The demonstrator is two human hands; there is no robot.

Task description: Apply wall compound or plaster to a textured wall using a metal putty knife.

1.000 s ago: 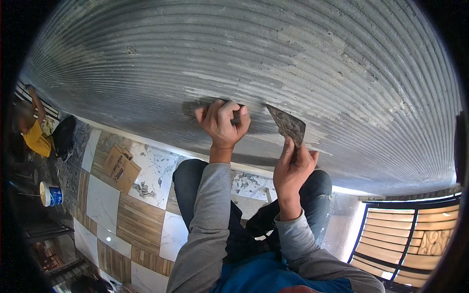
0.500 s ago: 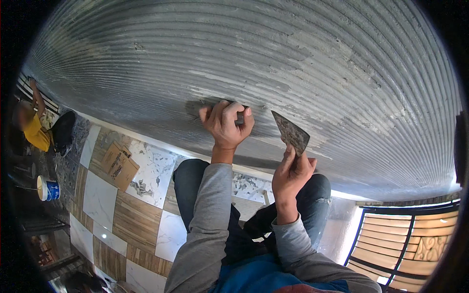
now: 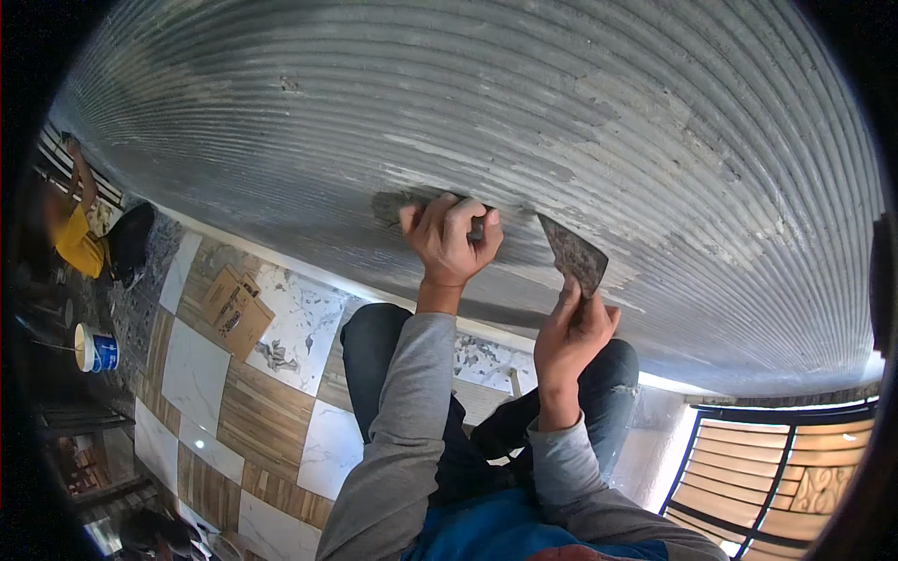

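In front of me is a grey wall [image 3: 421,103] covered in curved horizontal ridges, with smooth pale filler patches. My left hand [image 3: 452,243] is closed at the wall, its fingers curled around a thin dark-edged scraper [image 3: 479,205], mostly hidden behind them. Beside the fingers lies a dark smudge or shadow. A putty knife [image 3: 575,254] with a stained, wedge-shaped metal blade points up from my right hand [image 3: 572,337]. That hand pinches the knife low down, and the blade's tip is close to the wall, right of my left hand; contact cannot be made out.
A person in yellow [image 3: 79,238] crouches at the far left, one arm raised to the wall. Below them stands a white-and-blue bucket [image 3: 96,349]. Flattened cardboard [image 3: 238,311] lies on the splattered tile floor [image 3: 267,402]. A black-barred window grille [image 3: 767,467] is at the lower right.
Both hands, with the scraper and putty knife, sit slightly farther right in the picture. The wall and floor have shifted the same way a little. Both grips stay closed.
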